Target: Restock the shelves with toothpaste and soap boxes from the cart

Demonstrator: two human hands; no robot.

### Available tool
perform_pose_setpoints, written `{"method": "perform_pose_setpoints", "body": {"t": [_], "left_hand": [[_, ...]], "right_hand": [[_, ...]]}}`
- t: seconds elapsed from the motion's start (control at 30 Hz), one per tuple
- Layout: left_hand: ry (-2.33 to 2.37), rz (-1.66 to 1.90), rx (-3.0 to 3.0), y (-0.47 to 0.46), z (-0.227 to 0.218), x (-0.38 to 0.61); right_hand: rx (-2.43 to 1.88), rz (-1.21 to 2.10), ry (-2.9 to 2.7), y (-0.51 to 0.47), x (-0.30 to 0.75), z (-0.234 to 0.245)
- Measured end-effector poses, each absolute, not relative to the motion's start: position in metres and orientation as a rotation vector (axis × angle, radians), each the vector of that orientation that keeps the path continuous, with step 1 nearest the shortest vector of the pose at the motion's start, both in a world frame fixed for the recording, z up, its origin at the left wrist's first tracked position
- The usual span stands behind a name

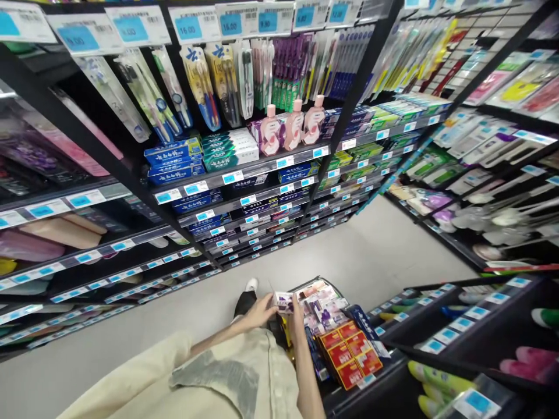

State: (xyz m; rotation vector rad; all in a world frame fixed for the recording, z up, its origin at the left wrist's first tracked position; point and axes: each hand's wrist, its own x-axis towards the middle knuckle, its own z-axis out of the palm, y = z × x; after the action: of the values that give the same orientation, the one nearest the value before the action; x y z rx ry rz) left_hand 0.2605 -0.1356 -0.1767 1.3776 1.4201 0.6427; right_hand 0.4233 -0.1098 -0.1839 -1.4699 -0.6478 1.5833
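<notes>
A small white box with dark purple print [283, 300] is held low in front of my body. My left hand [261, 311] grips its left end, and the fingers of my right hand [297, 311] close on its right end. Just beyond and to the right lies a pile of white and purple boxes [325, 308] in a basket or cart whose dark rim [312, 280] shows behind them. Red boxes with yellow edges [349, 355] and a long dark blue box [367, 329] lie nearer, to the right of my right forearm.
Ahead stand black shelves with toothpaste boxes [174, 157], pink bottles [292, 125] and hanging toothbrushes [201, 84]. Another shelf with slippers [437, 381] is close on my right. Grey floor [379, 238] runs between the shelves. One white shoe [251, 284] shows beside the basket or cart.
</notes>
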Motion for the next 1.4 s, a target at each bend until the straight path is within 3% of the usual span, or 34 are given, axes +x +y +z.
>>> {"method": "perform_pose_setpoints", "body": {"t": [0.2, 0.43, 0.83, 1.4], "left_hand": [[1.457, 0.801, 1.072, -0.122, -0.149, 0.247], [1.445, 0.809, 1.141, -0.093, -0.118, 0.217], [1.350, 0.964, 1.236, -0.078, -0.066, 0.244], [1.359, 0.912, 1.271, -0.091, -0.079, 0.239]], "right_hand": [[-1.463, 1.583, -0.790, -0.092, 0.410, -0.145], [-1.512, 1.524, -0.678, -0.095, 0.372, -0.132], [-1.412, 1.204, -0.615, -0.081, 0.393, -0.077], [-1.419, 1.169, -0.640, -0.096, 0.396, -0.100]]}}
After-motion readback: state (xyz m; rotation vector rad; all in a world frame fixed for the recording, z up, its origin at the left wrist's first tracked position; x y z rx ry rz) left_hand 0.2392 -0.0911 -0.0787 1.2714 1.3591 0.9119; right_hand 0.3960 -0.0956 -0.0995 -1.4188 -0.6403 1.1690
